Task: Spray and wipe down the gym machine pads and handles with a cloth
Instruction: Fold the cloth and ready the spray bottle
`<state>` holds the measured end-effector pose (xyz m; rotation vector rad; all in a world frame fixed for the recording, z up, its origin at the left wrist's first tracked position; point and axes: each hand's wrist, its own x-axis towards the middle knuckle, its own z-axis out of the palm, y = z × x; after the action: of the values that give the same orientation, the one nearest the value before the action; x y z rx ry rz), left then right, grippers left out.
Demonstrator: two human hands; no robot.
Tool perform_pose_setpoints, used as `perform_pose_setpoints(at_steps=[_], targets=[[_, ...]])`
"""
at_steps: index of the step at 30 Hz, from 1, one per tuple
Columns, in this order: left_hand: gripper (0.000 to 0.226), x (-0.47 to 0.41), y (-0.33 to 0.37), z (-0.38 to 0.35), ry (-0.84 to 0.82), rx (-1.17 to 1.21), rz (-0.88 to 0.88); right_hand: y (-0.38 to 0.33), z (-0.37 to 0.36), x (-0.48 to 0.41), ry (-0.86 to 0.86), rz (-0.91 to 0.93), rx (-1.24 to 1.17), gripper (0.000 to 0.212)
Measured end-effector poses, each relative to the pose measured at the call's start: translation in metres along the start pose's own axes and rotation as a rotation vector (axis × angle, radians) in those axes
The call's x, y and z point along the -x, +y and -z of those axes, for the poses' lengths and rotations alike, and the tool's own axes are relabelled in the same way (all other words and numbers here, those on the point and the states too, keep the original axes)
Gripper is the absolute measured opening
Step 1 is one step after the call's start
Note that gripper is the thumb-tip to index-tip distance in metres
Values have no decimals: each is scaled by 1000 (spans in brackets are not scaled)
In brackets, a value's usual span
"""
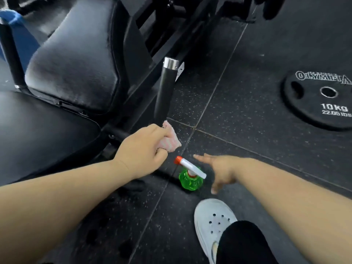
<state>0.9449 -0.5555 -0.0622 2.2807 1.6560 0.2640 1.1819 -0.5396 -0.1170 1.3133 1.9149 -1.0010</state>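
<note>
The left hand [144, 149] has its fingers curled tight round a pink cloth [170, 142] held against the lower end of the machine's black handle [164, 92], beside the back pad [76, 54]. The right hand [222, 171] hangs with fingers spread, holding nothing, just beside the green spray bottle [190, 181], which stands upright on the speckled floor [247, 130] near a white shoe [213, 220]; a weight plate [320, 103] lies well apart to the right.

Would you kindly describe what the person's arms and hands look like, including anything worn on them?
Both arms are bare. The left forearm and the right forearm show no sleeves as far as the picture reaches. The left hand and the right hand wear no gloves. No watch, bracelet, ring or marking is visible on them.
</note>
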Motion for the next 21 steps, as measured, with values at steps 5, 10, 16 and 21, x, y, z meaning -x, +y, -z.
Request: perform_pose_setpoints(at_steps=[5, 10, 16, 21], targets=[[50, -13, 3, -3, -37, -8, 13, -21, -39, -23, 354, 163, -112, 67], [36, -13, 3, 25, 14, 103, 83, -44, -21, -20, 535, 217, -162, 24], [19, -23, -19, 84, 205, 329, 274, -78, 13, 13, 743, 431, -457, 20], [26, 5, -40, 98, 33, 140, 119, -107, 63, 33, 905, 456, -746, 12]])
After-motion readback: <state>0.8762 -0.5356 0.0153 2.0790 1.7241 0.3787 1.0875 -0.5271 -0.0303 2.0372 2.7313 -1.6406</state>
